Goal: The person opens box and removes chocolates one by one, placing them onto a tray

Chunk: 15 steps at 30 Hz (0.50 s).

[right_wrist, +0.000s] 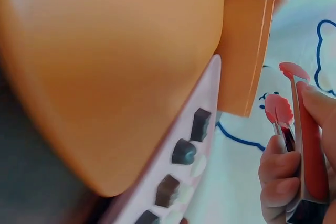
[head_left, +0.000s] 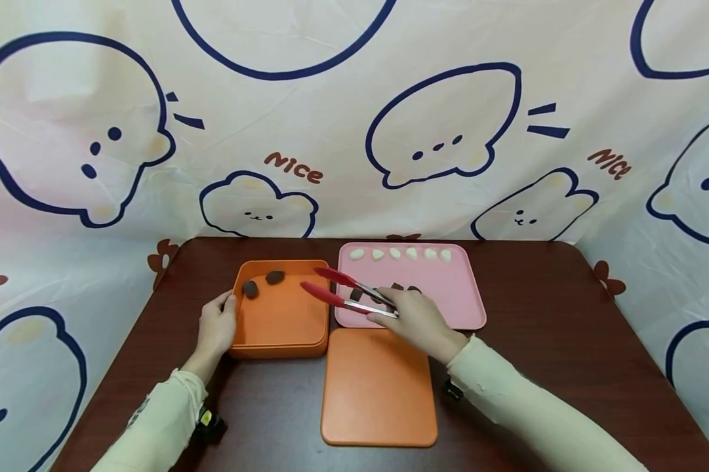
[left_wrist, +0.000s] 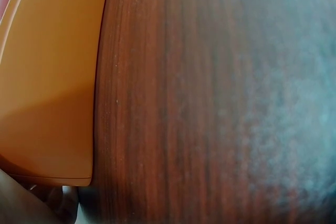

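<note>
My left hand holds the left side of an open orange box, its thumb at the rim. Two dark brown, chocolate-like pieces lie inside, near the back left. In my right hand is a pair of red-tipped metal tongs, which I grip by the arms. Their tips stand apart over the box's right side, with nothing between them. Beneath the tongs and hand, several dark pieces sit on a pink tray, partly covered in the head view. A row of several white pieces lines its back edge.
A flat orange lid lies in front of the tray, right of the box's front corner. All of it stands on a dark wooden table. Behind the table hangs a white cloth with blue cartoon outlines.
</note>
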### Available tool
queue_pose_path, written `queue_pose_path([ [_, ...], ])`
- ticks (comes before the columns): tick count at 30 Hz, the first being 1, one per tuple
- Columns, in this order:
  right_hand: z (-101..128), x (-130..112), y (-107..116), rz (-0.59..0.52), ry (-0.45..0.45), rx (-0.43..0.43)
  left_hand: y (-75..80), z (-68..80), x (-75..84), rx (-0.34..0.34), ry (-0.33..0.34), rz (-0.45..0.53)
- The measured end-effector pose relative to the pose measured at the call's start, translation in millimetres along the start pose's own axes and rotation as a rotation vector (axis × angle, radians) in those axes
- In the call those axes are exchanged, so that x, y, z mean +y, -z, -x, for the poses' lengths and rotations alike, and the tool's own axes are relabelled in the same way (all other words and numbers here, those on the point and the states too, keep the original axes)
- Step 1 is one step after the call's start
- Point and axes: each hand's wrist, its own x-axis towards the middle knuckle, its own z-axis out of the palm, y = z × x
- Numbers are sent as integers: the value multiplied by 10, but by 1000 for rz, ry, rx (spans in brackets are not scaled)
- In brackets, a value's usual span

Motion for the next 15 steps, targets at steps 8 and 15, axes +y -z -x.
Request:
queue_pose_path([
  [8,-220,-249,-75,124,82,0,7,-4,-13,-2,-2,1],
  [15,-392,-431,-160,354,164,19,-8,4,1,4,-6,1],
])
